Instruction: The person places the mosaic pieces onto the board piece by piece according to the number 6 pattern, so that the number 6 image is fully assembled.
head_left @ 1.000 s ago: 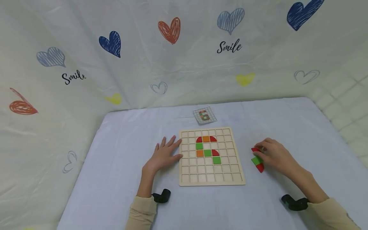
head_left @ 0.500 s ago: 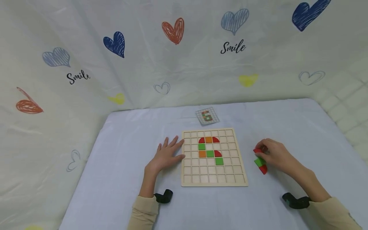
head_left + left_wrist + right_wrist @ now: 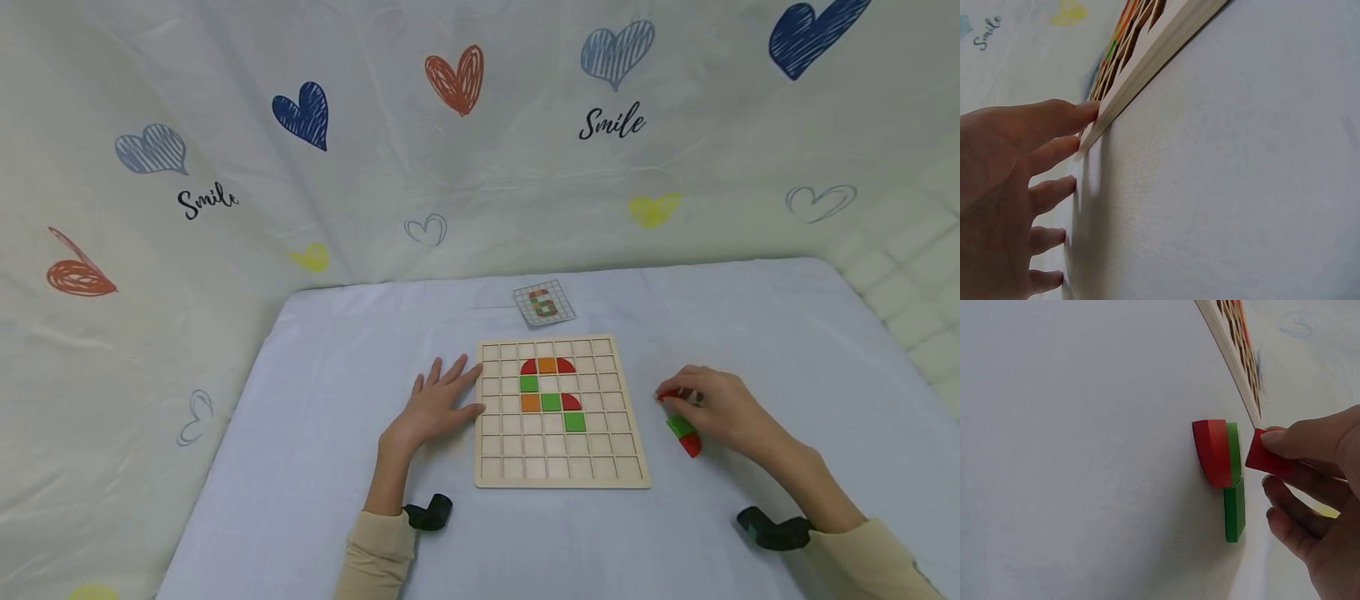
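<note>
A wooden grid board (image 3: 517, 469) lies on the table, with several red, orange and green blocks set in its squares. My left hand (image 3: 431, 412) is spread flat beside its left edge, thumb and forefinger touching the rim. To the right of the board, my right hand (image 3: 720, 408) pinches a red block (image 3: 1263, 456) between thumb and fingers, raised off the cloth. The block's full shape is partly covered by the fingers. Below that hand lie a red rounded block (image 3: 1213, 453) and two green blocks (image 3: 1235, 509), touching one another.
Behind the board lies a small card (image 3: 544, 303) printed with a grid and a coloured figure like a 6. A white cloth (image 3: 337, 358) covers the table. At the back hangs a sheet (image 3: 517, 175) printed with hearts and "Smile".
My right hand has lifted the red block away from the green and red blocks on the cloth. The left hand stays at the board's edge. The head view has shifted slightly.
</note>
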Motion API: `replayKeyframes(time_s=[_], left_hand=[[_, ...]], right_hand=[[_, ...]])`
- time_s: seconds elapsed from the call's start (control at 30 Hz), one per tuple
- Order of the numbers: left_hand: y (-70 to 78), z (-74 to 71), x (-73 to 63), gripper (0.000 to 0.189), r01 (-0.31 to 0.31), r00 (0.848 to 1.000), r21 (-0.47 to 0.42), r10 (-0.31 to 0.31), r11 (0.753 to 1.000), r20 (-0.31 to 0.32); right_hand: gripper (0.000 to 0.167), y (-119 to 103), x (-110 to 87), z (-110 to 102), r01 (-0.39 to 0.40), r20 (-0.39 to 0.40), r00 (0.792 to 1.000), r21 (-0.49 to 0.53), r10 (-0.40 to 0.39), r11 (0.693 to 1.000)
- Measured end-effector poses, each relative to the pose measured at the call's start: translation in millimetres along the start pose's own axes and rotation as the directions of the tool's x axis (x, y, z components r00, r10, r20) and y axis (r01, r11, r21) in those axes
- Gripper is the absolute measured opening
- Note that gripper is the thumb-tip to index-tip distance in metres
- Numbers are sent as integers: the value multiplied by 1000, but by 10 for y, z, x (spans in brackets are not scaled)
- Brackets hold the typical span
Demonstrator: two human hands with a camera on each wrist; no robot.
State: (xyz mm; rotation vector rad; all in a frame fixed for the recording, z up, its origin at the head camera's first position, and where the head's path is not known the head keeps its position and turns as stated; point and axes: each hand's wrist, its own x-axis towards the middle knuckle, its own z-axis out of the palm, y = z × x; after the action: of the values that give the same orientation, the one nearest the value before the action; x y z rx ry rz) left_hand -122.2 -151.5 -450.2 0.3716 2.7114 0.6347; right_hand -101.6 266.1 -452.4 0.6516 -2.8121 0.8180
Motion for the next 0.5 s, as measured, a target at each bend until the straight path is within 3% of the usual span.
replayKeyframes(time_s=[0.2, 0.5], left_hand=[[-12, 15, 4, 68, -2, 1000, -4, 2, 1000, -2], [-2, 7, 7, 68, 4, 1000, -3, -4, 1000, 1]], right_hand=[[30, -82, 0, 6, 78, -65, 995, 5, -77, 997], [33, -212, 24, 54, 104, -21, 994, 58, -103, 993]])
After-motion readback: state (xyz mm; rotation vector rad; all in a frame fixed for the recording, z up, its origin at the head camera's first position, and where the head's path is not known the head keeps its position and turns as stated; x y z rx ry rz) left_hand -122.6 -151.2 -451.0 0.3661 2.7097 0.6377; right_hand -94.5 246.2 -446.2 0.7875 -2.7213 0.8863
